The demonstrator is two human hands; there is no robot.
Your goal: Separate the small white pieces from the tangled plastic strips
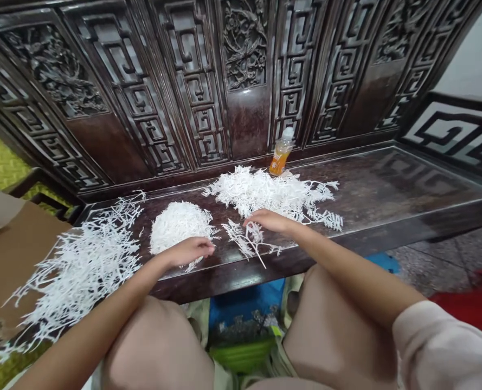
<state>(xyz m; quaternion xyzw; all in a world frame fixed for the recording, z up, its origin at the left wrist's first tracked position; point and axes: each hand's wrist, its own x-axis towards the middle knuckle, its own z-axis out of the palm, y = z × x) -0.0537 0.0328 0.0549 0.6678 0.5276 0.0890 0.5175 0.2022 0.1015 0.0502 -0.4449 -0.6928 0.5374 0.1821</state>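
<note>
My right hand [267, 220] pinches the upper part of a white branched plastic sprig [254, 244], whose bare stem points toward me near the bench's front edge. My left hand [192, 251] is at the near side of a rounded heap of small white pieces [179, 221]. Its fingers are curled together; whatever they hold, if anything, is too small to make out. Behind my right hand spreads a larger pile of white sprigs [261, 189] with dense side pieces. To the left lies a tangle of thin white branches [88, 265], partly behind my left forearm.
All of this rests on a dark wooden bench [371, 184] with a carved lattice back [249, 119]. A bottle of orange drink [280, 154] stands behind the right pile. Brown cardboard [25, 254] is at the left, and a red item [474, 303] lies at the lower right.
</note>
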